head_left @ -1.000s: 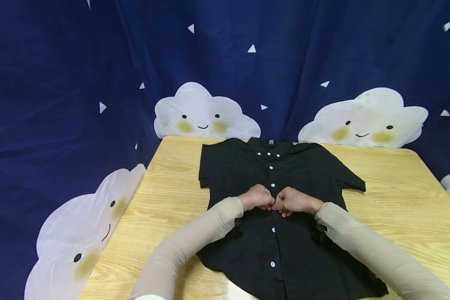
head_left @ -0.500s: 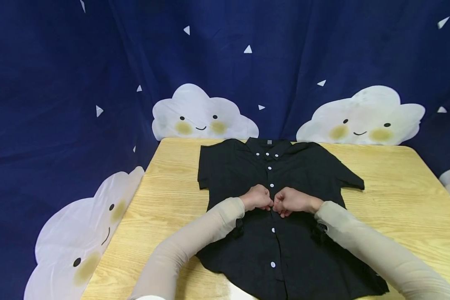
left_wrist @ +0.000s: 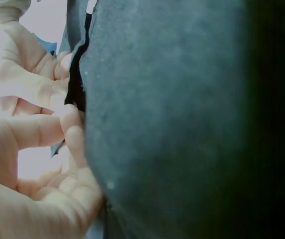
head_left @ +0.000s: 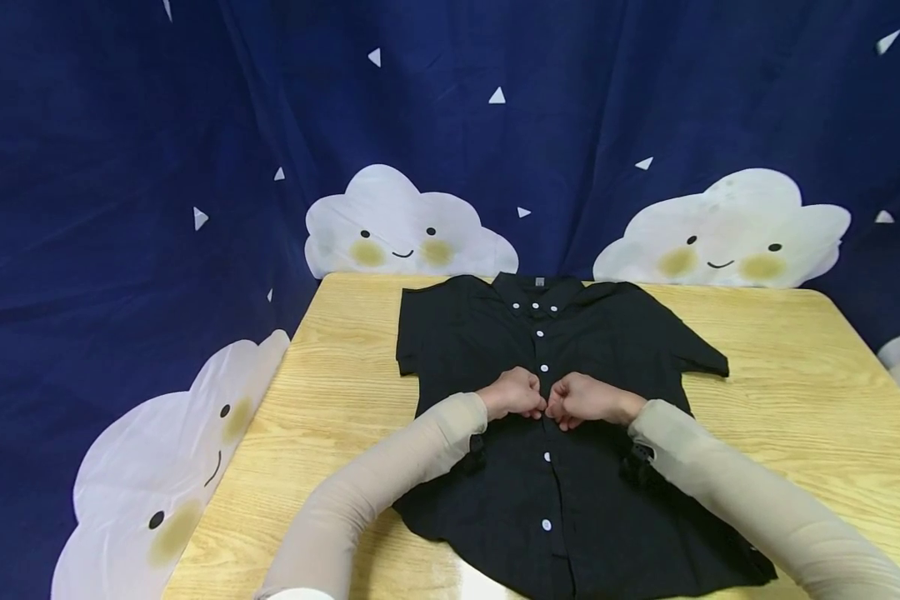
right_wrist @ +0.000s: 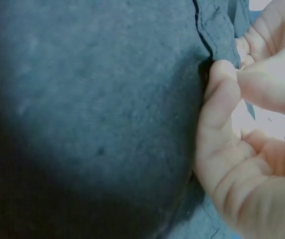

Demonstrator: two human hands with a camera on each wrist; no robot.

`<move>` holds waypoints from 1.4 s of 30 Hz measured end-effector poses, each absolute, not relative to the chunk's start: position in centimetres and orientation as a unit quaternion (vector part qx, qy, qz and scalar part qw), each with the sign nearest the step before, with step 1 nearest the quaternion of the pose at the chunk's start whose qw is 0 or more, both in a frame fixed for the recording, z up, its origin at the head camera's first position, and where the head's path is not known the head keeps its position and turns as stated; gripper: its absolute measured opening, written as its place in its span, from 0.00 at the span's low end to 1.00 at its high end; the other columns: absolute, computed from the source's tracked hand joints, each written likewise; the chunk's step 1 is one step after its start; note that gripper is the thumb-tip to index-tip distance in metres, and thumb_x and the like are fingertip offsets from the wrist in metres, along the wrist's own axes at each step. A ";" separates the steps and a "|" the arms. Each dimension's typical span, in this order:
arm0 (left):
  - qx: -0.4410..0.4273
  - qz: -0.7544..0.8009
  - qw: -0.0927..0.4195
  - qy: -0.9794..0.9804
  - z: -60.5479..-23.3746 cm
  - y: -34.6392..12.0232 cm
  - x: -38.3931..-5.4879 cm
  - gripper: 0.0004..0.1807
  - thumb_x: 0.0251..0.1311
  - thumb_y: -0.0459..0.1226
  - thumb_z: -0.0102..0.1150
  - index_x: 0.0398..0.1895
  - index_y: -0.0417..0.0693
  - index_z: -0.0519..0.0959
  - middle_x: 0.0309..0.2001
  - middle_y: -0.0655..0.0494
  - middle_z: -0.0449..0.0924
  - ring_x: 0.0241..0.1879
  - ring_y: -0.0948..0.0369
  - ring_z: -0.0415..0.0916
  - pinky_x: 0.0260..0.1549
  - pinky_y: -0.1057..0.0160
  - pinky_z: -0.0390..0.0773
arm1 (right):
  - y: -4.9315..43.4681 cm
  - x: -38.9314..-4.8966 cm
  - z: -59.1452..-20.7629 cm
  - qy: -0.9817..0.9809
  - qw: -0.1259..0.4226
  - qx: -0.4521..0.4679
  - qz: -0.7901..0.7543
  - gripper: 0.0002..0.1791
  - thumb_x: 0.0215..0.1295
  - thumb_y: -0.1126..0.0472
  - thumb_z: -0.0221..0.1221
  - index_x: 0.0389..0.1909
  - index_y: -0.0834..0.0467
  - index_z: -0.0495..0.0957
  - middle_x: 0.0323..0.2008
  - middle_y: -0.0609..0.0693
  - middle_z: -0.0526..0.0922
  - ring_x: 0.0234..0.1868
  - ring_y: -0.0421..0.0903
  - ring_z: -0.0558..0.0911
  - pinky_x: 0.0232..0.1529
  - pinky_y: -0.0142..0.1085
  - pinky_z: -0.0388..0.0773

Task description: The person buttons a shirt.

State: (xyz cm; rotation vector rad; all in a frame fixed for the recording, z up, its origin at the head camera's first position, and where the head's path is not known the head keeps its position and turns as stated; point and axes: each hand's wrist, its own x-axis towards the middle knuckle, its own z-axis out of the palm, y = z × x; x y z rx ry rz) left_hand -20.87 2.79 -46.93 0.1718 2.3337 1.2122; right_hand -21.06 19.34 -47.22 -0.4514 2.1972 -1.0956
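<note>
While one black short-sleeved shirt (head_left: 472, 333) is lying front-up on one wooden table (head_left: 787, 375), seven white buttons (head_left: 547, 525) are showing — three at the collar, four down the placket. Two hands are bending inward from beige sleeves (head_left: 390, 475) and meeting mid-placket; the left hand (head_left: 513, 393) and right hand (head_left: 588, 400) are each pinching the shirt's edge between thumb and curled fingers. Mostly flat, the cloth is parting slightly lower down. Behind, one navy curtain (head_left: 435, 100) is hanging — four clouds (head_left: 390, 196) are showing on it, one cut off.

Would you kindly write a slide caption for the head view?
A left hand and right hand pinch a black shirt mid-front as it lies on a wooden table.
</note>
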 end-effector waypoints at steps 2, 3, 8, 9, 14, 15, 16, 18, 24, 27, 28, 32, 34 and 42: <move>0.067 0.447 0.254 0.855 -47.0 2.7 -20.9 0.18 0.54 0.26 0.60 0.13 0.46 0.66 0.15 0.53 0.75 0.17 0.64 0.76 0.16 0.71 0.70 | 19.3 -21.1 -47.1 0.834 0.319 -0.173 -0.416 0.07 0.61 0.70 0.54 0.24 0.65 0.76 0.20 0.51 0.77 0.24 0.44 0.78 0.27 0.35 0.77; 0.069 0.447 0.256 0.854 -47.0 2.7 -20.9 0.18 0.55 0.26 0.60 0.13 0.46 0.66 0.15 0.53 0.75 0.17 0.64 0.75 0.17 0.71 0.70 | 19.3 -21.1 -47.1 0.834 0.320 -0.172 -0.416 0.07 0.61 0.70 0.54 0.24 0.65 0.76 0.20 0.51 0.77 0.24 0.44 0.78 0.28 0.35 0.77; 0.077 0.441 0.264 0.854 -47.1 2.5 -21.0 0.16 0.55 0.26 0.60 0.15 0.45 0.67 0.15 0.53 0.75 0.17 0.64 0.75 0.17 0.71 0.71 | 19.2 -21.1 -47.1 0.833 0.324 -0.147 -0.424 0.07 0.60 0.70 0.53 0.24 0.65 0.75 0.21 0.52 0.77 0.24 0.45 0.79 0.28 0.37 0.77; 0.081 0.437 0.265 0.856 -47.1 2.5 -21.0 0.16 0.55 0.27 0.61 0.16 0.45 0.67 0.16 0.53 0.75 0.17 0.64 0.75 0.17 0.71 0.71 | 19.2 -21.1 -47.1 0.832 0.324 -0.139 -0.428 0.06 0.59 0.70 0.53 0.24 0.65 0.75 0.21 0.53 0.77 0.24 0.45 0.79 0.28 0.37 0.77; 0.101 0.416 0.259 0.866 -47.0 2.5 -20.9 0.13 0.49 0.27 0.66 0.18 0.43 0.71 0.16 0.54 0.78 0.17 0.64 0.73 0.16 0.71 0.68 | 19.3 -21.1 -47.4 0.833 0.315 -0.121 -0.439 0.06 0.56 0.71 0.52 0.23 0.66 0.76 0.21 0.53 0.76 0.23 0.45 0.79 0.27 0.37 0.78; 0.103 0.413 0.256 0.868 -47.0 2.5 -20.9 0.13 0.48 0.27 0.67 0.18 0.43 0.71 0.16 0.55 0.78 0.16 0.64 0.73 0.15 0.71 0.67 | 19.3 -21.1 -47.4 0.833 0.314 -0.119 -0.439 0.06 0.55 0.71 0.52 0.23 0.66 0.76 0.22 0.53 0.76 0.23 0.45 0.79 0.27 0.37 0.78; 0.105 0.410 0.253 0.870 -47.1 2.5 -20.9 0.13 0.47 0.28 0.68 0.18 0.43 0.71 0.15 0.55 0.78 0.16 0.64 0.73 0.15 0.71 0.67 | 19.3 -21.1 -47.5 0.834 0.313 -0.118 -0.438 0.06 0.56 0.71 0.52 0.23 0.66 0.76 0.22 0.53 0.76 0.23 0.45 0.79 0.27 0.37 0.78; 0.107 0.405 0.249 0.873 -47.1 2.5 -20.8 0.13 0.46 0.28 0.69 0.18 0.43 0.72 0.15 0.56 0.77 0.16 0.64 0.72 0.15 0.71 0.66 | 19.2 -21.0 -47.6 0.835 0.312 -0.113 -0.440 0.06 0.56 0.71 0.52 0.24 0.66 0.76 0.22 0.53 0.76 0.23 0.45 0.79 0.27 0.37 0.78; 0.113 0.399 0.248 0.876 -47.3 2.5 -20.8 0.13 0.46 0.28 0.70 0.18 0.43 0.72 0.15 0.55 0.77 0.17 0.64 0.75 0.15 0.71 0.68 | 19.1 -20.9 -47.6 0.832 0.320 -0.112 -0.439 0.06 0.57 0.71 0.52 0.23 0.65 0.76 0.21 0.52 0.76 0.23 0.45 0.79 0.27 0.37 0.78; 0.118 0.392 0.252 0.877 -47.3 2.4 -20.9 0.13 0.46 0.29 0.70 0.18 0.43 0.72 0.16 0.54 0.78 0.18 0.63 0.76 0.17 0.70 0.70 | 19.1 -20.9 -47.5 0.829 0.327 -0.122 -0.436 0.06 0.57 0.70 0.52 0.24 0.65 0.75 0.21 0.52 0.76 0.23 0.44 0.79 0.27 0.36 0.78; 0.121 0.389 0.254 0.877 -47.3 2.3 -20.9 0.12 0.46 0.28 0.69 0.18 0.43 0.72 0.16 0.54 0.78 0.18 0.63 0.76 0.17 0.70 0.70 | 19.1 -20.9 -47.5 0.828 0.328 -0.124 -0.437 0.06 0.58 0.70 0.52 0.24 0.65 0.75 0.21 0.52 0.76 0.23 0.44 0.79 0.27 0.36 0.78; 0.136 0.382 0.253 0.879 -47.0 2.1 -20.9 0.13 0.46 0.28 0.68 0.18 0.44 0.72 0.15 0.55 0.78 0.17 0.64 0.75 0.18 0.69 0.71 | 19.3 -20.9 -47.4 0.823 0.335 -0.139 -0.438 0.07 0.60 0.70 0.52 0.24 0.66 0.75 0.22 0.52 0.76 0.23 0.44 0.79 0.27 0.35 0.77; 0.138 0.381 0.251 0.879 -46.9 2.1 -20.9 0.12 0.46 0.29 0.68 0.18 0.44 0.72 0.15 0.56 0.78 0.17 0.64 0.75 0.18 0.70 0.70 | 19.4 -20.9 -47.3 0.818 0.339 -0.145 -0.442 0.07 0.61 0.70 0.52 0.24 0.66 0.75 0.22 0.52 0.76 0.24 0.44 0.79 0.27 0.35 0.77; 0.121 0.401 0.241 0.875 -47.3 2.2 -20.8 0.14 0.46 0.28 0.68 0.16 0.46 0.71 0.15 0.56 0.78 0.18 0.64 0.76 0.16 0.71 0.69 | 19.9 -21.0 -47.5 0.797 0.356 -0.160 -0.462 0.06 0.61 0.72 0.52 0.26 0.67 0.75 0.22 0.52 0.76 0.25 0.43 0.79 0.28 0.34 0.77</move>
